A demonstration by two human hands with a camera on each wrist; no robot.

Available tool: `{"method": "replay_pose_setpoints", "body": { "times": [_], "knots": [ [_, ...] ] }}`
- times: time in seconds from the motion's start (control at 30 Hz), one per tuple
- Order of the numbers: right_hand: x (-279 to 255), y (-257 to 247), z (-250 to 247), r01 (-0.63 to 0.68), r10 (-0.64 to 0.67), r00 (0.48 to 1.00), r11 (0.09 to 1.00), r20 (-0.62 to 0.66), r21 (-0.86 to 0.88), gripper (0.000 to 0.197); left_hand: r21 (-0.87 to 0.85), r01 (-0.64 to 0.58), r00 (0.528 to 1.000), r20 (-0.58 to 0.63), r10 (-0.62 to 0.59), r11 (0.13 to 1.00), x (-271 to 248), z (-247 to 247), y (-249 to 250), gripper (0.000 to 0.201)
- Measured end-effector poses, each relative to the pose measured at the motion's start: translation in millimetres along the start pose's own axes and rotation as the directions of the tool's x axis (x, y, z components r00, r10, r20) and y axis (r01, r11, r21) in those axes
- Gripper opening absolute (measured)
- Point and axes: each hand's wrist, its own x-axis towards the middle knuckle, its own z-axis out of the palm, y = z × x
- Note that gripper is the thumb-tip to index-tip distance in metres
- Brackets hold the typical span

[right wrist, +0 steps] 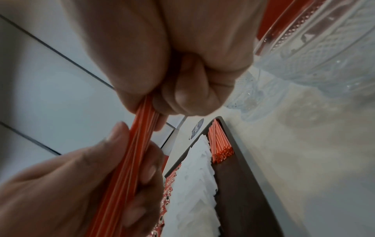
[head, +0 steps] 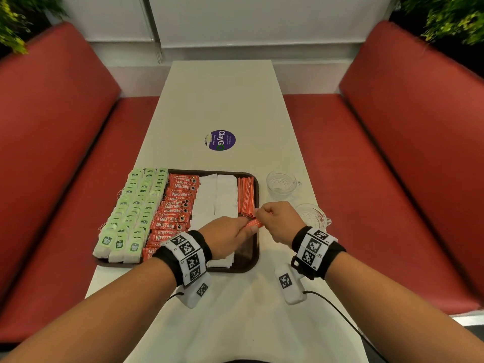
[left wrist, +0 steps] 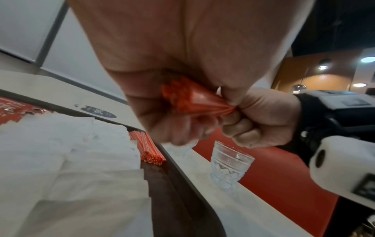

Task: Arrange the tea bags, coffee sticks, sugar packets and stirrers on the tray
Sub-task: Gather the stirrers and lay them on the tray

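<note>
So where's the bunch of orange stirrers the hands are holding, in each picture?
Head: held stirrers centre, between both hands, over the tray's near right part.
Left wrist: held stirrers centre, under the palm.
Right wrist: held stirrers lower left.
Shared landmark: purple sticker.

Orange-striped stirrers lie bundled along the brown tray's right edge.
</note>
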Motion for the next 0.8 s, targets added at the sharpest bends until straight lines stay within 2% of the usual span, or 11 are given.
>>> {"method": "replay_pose_setpoints", "body": {
  "times": [0.17, 0.27, 0.37, 0.47, 0.57, 0.63, 0.7, 0.73, 0.8],
  "knots": [
    [1.0, 5.9, 3.4, 0.086, -0.061, 0.989, 0.979, 0.137, -0.187, 0.038, 0.069, -0.02, 0.981, 0.193, 0.006, 0.997, -1.4, -0.5, 3.7, 0.03],
    [3.9, 10.8, 7.7, 0.118, -0.083, 0.978, 0.976, 0.189, -0.182, 0.035, 0.086, -0.019, 0.971, 0.239, -0.002, 0.996, 2.0, 3.4, 0.0, 0.038],
    [6.6, 14.5, 10.0, 0.116, -0.081, 0.977, 0.978, 0.199, -0.173, 0.035, 0.102, -0.025, 0.97, 0.245, -0.001, 0.994, 5.9, 7.0, -0.9, 0.036],
    [5.9, 14.5, 12.8, 0.048, -0.039, 0.991, 0.996, 0.129, -0.071, 0.037, 0.031, 0.045, 0.969, 0.242, -0.052, 0.998, 11.4, 6.5, -3.9, 0.032],
    [7.3, 17.5, 15.2, -0.145, 0.141, 0.989, 0.985, 0.045, 0.09, 0.051, 0.052, 0.171, 0.967, 0.182, -0.178, 0.984, 22.6, 9.7, -13.2, 0.033],
    [7.4, 26.9, 17.7, -0.181, 0.183, 0.982, 0.983, 0.039, -0.033, 0.044, 0.072, 0.287, 0.949, 0.116, -0.294, 0.955, 32.8, 15.1, -17.6, 0.031],
    [6.9, 39.0, 21.8, -0.139, 0.167, 0.983, 0.947, 0.077, -0.289, 0.03, 0.061, 0.372, 0.923, 0.083, -0.376, 0.926, 43.3, 21.3, -17.2, 0.026],
    [6.2, 43.3, 25.0, -0.122, 0.173, 0.979, 0.915, 0.103, -0.385, 0.028, 0.07, 0.402, 0.911, 0.071, -0.407, 0.913, 48.4, 24.7, -15.6, 0.024],
    [5.6, 49.4, 32.5, -0.116, 0.203, 0.969, 0.877, 0.14, -0.465, 0.034, 0.109, 0.448, 0.889, 0.056, -0.455, 0.888, 58.1, 30.9, -9.5, 0.024]
  ]
}}
